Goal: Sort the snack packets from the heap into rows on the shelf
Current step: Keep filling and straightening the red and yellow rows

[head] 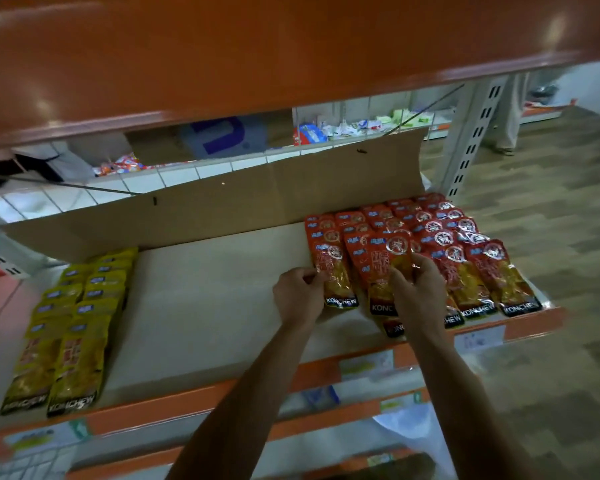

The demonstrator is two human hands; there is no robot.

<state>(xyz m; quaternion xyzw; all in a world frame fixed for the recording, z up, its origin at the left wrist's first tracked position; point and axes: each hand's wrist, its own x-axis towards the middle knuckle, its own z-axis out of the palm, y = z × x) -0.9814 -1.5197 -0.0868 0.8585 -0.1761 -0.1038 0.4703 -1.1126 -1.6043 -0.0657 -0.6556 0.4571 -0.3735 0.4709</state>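
The shelf (215,306) is taking up most of the view, with a cardboard sheet (222,202) leaning along its back edge. The red packets (440,233) are filling the right end in overlapping rows, running from the back edge to the front edge. The yellow packets (70,323) are sitting in two rows at the left end, and the middle of the shelf is lying bare between them. I'm not seeing any heap in view.

The person seems to be working on the left side of the red block. The left hand (298,296) is pinching the left edge of the leftmost red packet (336,271) between thumb and curled fingers. The right hand (418,289) is curling its fingers over the second red packet (378,268) just beside it, gripping it around the middle.

My take on doing this well: those two are sitting a bit fanned, so I'd be squaring their bottom edges to the shelf's front edge and keeping the overlap the same as the neighbours'. One packet is poking out low near the front edge, so I'd be tucking that in too, gently, since the glossy film probably slides.
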